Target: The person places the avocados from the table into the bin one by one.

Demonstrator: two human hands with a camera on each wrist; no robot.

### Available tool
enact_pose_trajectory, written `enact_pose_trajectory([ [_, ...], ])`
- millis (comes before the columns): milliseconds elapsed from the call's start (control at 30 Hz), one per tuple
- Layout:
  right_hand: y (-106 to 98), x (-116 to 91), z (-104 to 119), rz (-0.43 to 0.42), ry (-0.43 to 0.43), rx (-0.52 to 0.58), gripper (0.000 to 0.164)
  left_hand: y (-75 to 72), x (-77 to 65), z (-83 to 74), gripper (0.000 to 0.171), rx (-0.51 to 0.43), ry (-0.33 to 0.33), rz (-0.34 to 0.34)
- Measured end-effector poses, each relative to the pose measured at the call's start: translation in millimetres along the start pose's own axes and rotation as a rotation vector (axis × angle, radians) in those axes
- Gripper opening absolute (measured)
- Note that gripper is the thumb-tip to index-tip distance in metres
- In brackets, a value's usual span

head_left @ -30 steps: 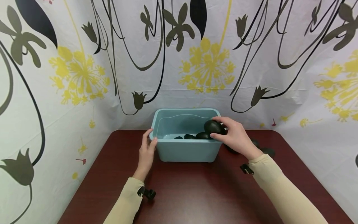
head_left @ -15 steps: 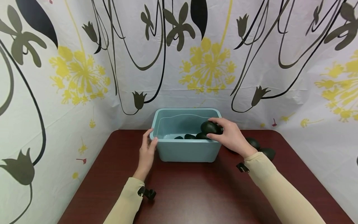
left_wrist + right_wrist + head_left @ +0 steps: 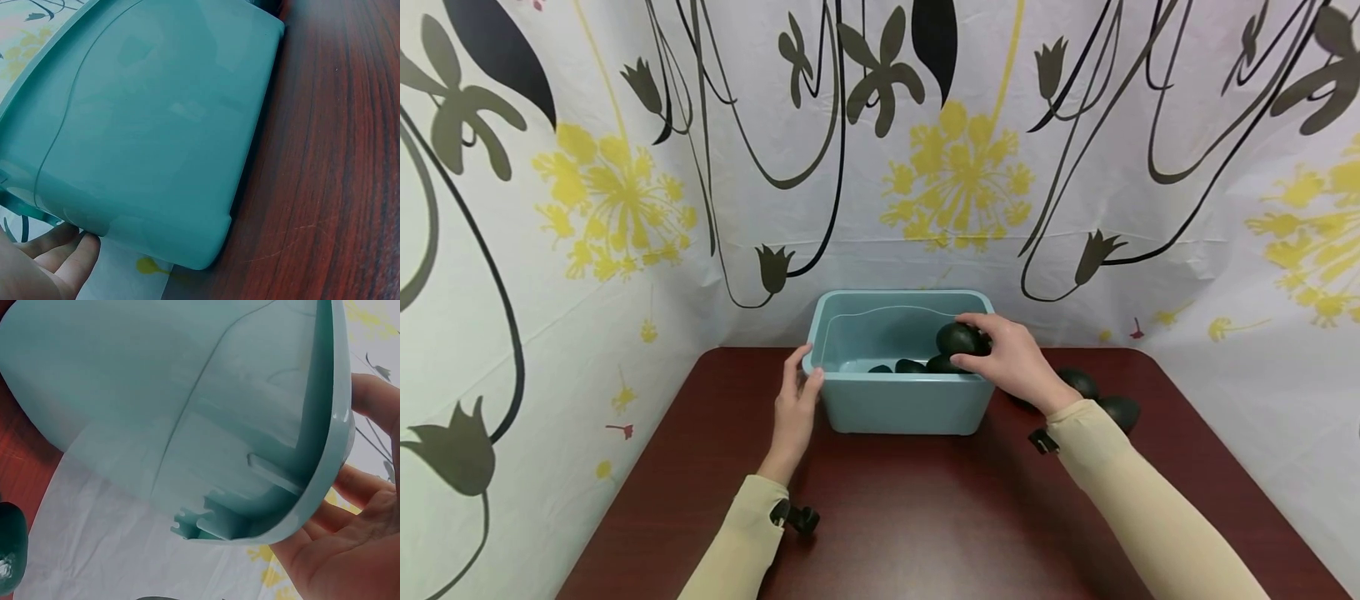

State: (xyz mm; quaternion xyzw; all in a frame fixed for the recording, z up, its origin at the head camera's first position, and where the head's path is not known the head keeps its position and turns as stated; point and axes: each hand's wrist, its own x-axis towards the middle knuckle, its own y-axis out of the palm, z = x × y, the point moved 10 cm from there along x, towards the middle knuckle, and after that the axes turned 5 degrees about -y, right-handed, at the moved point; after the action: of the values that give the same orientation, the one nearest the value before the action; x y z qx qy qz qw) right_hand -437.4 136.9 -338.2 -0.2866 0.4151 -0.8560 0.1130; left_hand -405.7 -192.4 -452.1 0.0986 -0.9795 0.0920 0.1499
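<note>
Thumb and fingers of my right hand [image 3: 1011, 358] grip a dark green avocado [image 3: 958, 339] over the right end of a light blue plastic bin [image 3: 902, 404]. Below it, several more avocados [image 3: 911, 367] lie inside, partly hidden by the front wall. At the bin's front left corner, my left hand [image 3: 793, 417] holds the rim, thumb in front and fingers along the side. The left wrist view shows those fingers [image 3: 78, 259] against the bin's outer wall. In the right wrist view the bin's rim hides the held avocado.
Several loose avocados [image 3: 1120, 412] lie on the dark red-brown table [image 3: 910, 517] right of the bin, one mostly hidden by my right arm. A white flower-patterned cloth [image 3: 865, 208] hangs close behind the bin and along both sides.
My right hand has shifted slightly left with the avocado, farther in over the bin. The loose avocados behind that arm show more now. My left hand and the bin stay in place.
</note>
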Motion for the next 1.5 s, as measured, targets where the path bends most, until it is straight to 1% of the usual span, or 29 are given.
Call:
enact_pose_trajectory([
  [267, 5, 4, -2, 0.009, 0.006, -0.008, 0.061, 0.9, 0.7, 0.7, 0.049, 0.007, -0.014, -0.003],
  [367, 6, 4, -2, 0.009, 0.007, -0.015, 0.060, 0.6, 0.7, 0.6, 0.049, 0.008, -0.007, -0.002],
  [533, 9, 3, -3, 0.014, 0.007, -0.006, 0.056, 0.3, 0.4, -0.8, 0.049, 0.004, 0.005, 0.001],
  [767, 9, 0, -2, 0.015, -0.007, 0.010, 0.051, -0.4, 0.2, 1.1, 0.050, -0.004, -0.005, -0.008],
  [967, 2, -5, 3, -0.011, -0.015, -0.005, 0.046, 0.7, 0.4, 0.4, 0.048, -0.001, 0.001, 0.001],
  [1100, -5, -9, 7, -0.030, -0.039, -0.010, 0.044, 0.2, 0.9, 0.3, 0.048, 0.001, -0.001, -0.002],
  [1500, -27, -22, 21, -0.104, -0.123, -0.105, 0.043, -0.1, 0.8, 0.6, 0.047, 0.009, -0.007, -0.003],
])
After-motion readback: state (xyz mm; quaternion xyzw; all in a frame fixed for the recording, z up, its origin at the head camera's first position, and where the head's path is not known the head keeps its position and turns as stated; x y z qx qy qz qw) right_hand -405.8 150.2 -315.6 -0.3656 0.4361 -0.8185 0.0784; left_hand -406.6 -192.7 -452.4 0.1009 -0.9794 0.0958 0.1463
